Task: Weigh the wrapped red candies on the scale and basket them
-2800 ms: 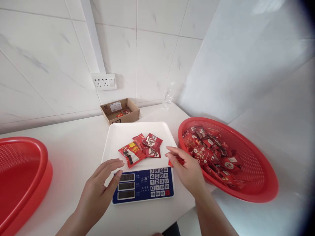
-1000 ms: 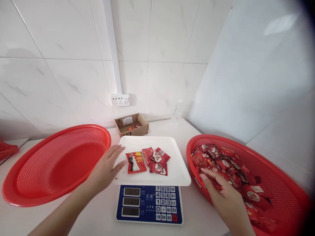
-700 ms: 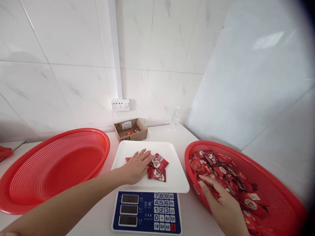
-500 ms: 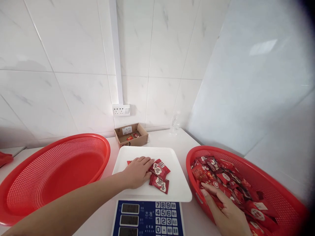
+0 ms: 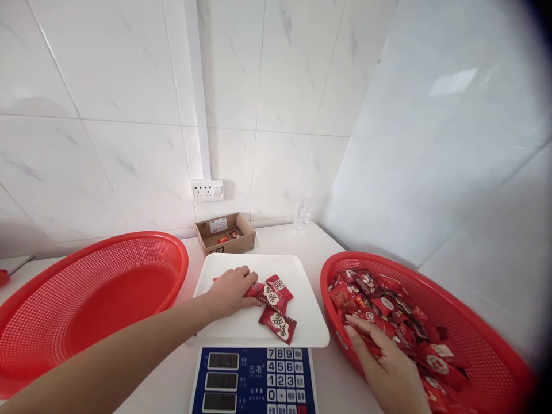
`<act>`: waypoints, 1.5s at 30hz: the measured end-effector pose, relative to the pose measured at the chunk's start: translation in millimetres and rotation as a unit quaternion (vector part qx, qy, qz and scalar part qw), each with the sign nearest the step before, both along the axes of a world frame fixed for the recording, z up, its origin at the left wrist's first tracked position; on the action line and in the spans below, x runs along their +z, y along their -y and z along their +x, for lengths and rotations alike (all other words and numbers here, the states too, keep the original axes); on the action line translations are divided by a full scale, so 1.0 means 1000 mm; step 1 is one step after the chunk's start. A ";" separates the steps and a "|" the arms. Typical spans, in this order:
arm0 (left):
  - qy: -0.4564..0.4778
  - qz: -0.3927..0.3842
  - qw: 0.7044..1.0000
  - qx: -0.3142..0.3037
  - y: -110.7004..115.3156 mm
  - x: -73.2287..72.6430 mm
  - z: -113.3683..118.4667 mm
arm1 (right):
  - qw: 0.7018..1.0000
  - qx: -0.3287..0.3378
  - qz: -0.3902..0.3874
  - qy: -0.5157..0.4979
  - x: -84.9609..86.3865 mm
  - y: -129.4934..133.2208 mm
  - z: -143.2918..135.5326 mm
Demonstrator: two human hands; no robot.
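My left hand (image 5: 233,290) rests on the white weighing tray (image 5: 306,330), its fingers curled over red wrapped candies, partly hidden beneath it. Beside its fingertips lie several more candies (image 5: 278,324), flat with pale label patches and dark characters. Below the tray is the blue panel of the digital scale (image 5: 255,382). My right hand (image 5: 388,362) reaches over the near-left rim of the right red basket (image 5: 487,339), which holds a heap of red wrapped candies (image 5: 401,310). Its thumb and index finger close around red wrappers there; the other fingers are largely hidden.
A red mesh basket (image 5: 125,310) with a bare bottom stands at the left. Behind the tray, a small cardboard box (image 5: 228,244) holds a few packets. A clear plastic bottle (image 5: 302,215) stands near the tiled wall, where a white socket (image 5: 207,190) is fixed.
My left hand has shifted slightly left on the tray and its fingers have curled in from a flatter pose. The scale's top reading has changed. My right hand remains at the basket.
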State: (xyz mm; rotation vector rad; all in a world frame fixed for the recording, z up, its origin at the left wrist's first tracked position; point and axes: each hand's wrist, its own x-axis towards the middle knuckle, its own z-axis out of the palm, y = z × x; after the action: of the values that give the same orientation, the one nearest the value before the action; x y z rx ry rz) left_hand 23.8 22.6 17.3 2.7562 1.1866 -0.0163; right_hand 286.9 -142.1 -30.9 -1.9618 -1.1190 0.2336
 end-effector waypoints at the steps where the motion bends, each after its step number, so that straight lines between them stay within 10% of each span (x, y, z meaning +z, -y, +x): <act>1: -0.001 0.002 1.000 0.011 0.000 0.002 -0.003 | 1.000 0.000 -0.001 -0.002 0.000 0.000 0.000; 11: 0.044 0.102 0.978 0.179 0.000 0.047 -0.105 | 1.000 0.002 -0.016 -0.017 0.003 0.001 -0.002; 18: 0.015 0.148 0.951 0.270 -0.002 0.033 -0.166 | 1.000 0.015 -0.010 -0.011 0.007 0.002 -0.005; 31: 0.010 -0.024 0.987 -0.158 0.023 0.003 0.024 | 0.999 0.032 0.038 0.023 0.003 0.002 -0.004; 45: -0.038 0.022 0.994 -0.097 0.023 -0.003 0.049 | 0.998 0.050 0.045 0.011 0.007 0.003 -0.009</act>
State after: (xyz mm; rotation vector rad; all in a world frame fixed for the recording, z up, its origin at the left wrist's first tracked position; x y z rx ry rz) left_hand 72.4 -0.8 14.0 2.9233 0.9410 -0.1170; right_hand 277.7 -145.0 -24.1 -1.8347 -1.2228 0.2118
